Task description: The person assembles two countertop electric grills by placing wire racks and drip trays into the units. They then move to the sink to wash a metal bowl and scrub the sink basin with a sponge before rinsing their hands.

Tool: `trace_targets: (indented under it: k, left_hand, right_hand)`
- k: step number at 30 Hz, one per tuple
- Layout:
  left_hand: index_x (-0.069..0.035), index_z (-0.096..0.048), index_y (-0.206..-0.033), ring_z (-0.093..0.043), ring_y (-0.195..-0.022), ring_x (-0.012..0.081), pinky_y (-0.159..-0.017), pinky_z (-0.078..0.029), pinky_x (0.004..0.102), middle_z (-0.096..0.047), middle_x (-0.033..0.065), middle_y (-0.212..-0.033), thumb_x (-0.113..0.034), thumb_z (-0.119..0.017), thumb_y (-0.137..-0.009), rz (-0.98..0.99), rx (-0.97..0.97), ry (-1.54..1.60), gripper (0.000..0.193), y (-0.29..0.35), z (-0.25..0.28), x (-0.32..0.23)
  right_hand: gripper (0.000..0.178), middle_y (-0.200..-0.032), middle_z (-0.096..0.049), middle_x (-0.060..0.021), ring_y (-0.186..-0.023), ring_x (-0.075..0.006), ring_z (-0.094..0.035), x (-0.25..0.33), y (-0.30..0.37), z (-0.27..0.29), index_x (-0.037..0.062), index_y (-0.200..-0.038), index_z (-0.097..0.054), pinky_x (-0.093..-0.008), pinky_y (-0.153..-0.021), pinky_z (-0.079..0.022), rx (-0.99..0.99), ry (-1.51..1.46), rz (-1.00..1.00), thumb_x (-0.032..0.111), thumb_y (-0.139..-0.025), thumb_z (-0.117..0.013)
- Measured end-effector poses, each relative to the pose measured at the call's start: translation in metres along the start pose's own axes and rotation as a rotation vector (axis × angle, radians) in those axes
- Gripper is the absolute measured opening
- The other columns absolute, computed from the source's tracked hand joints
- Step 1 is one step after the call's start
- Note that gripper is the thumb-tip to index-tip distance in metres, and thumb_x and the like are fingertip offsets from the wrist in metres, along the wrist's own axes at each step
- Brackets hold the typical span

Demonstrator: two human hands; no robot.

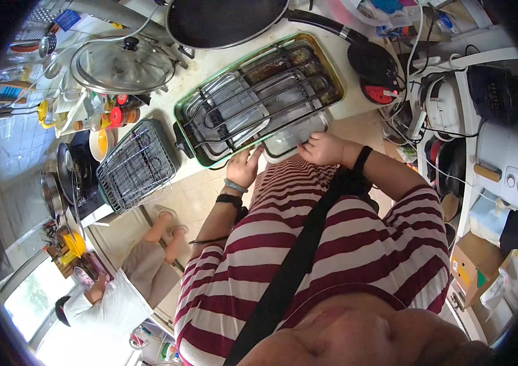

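A rectangular electric grill [207,85] with a green rim and dark looping bars sits on the counter in front of me. Pale, see-through plastic shows beneath its bars. At its near edge, a clear plastic tray [289,137] juts out toward me. The fingers of my left hand [243,168] are bent at the tray's left corner, close against the grill's rim; their tips are partly hidden. Curled closed, my right hand [323,150] grips the tray's near edge farther right.
Behind the grill is a large dark pan [225,24]. A glass lid [123,66] lies back left, above a wire rack [138,165] on a grey tray. To the right stands a shelf with a white toaster oven [503,165]. Another person [109,299] is at lower left.
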State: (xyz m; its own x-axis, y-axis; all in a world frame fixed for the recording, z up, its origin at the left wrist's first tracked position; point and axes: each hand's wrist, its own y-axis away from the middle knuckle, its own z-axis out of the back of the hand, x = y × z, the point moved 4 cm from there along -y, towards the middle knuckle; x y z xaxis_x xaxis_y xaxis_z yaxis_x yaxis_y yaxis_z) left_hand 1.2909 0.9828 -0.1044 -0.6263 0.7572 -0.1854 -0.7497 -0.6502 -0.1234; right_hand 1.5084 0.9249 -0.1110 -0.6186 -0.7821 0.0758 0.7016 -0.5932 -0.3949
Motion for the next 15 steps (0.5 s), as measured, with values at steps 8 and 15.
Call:
trace_targets:
  k: [8, 15]
  left_hand:
    - [-0.019, -0.052, -0.116, -0.058, -0.072, 0.0204, -0.057, -0.047, 0.0318, -0.057, 0.0039, -0.096, -0.011, -0.054, -0.070, -0.002, 0.008, -0.143, 0.046, 0.003, -0.002, 0.001]
    - [-0.007, -0.043, -0.123, -0.051, -0.088, 0.0279, -0.077, -0.043, 0.0375, -0.050, 0.0124, -0.112, -0.009, -0.052, -0.072, 0.035, 0.057, -0.049, 0.051, 0.013, -0.005, -0.006]
  right_hand:
    - [0.030, -0.074, -0.053, -0.0013, -0.068, -0.0159, -0.052, -0.024, 0.010, 0.004, 0.0045, -0.097, -0.056, -0.0262, -0.064, -0.040, 0.060, 0.046, -0.177, 0.013, -0.070, -0.049]
    - [0.035, -0.083, -0.054, -0.0044, -0.078, -0.0183, -0.051, -0.027, 0.014, 0.006, 0.0041, -0.108, -0.053, -0.0291, -0.069, -0.041, 0.036, 0.134, -0.486, 0.014, -0.075, -0.046]
